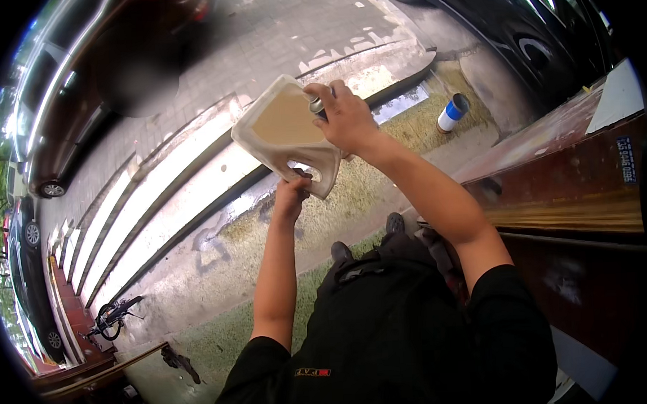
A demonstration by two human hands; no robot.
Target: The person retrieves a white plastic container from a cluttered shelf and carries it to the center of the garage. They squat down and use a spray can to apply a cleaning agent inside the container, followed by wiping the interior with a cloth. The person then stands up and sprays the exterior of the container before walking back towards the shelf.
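Observation:
A pale beige moulded panel (285, 124) is held up in front of me, tilted, with a smooth tan face and an oval hole near its lower end. My left hand (294, 193) is closed on that lower end beside the hole, thumb at the opening. Over the panel's right side, my right hand (350, 118) grips a small spray can (318, 103). Its metal-rimmed end shows between the fingers, while the rest is hidden by the hand. Whether the can touches the panel I cannot tell.
A blue-and-white can (453, 113) stands on the ground to the right. Pale steps (171, 190) run across toward the left. Dark cars (504, 31) are parked beyond, and a bicycle (112, 317) is at the far left. A brown wooden ledge (561, 184) borders my right side.

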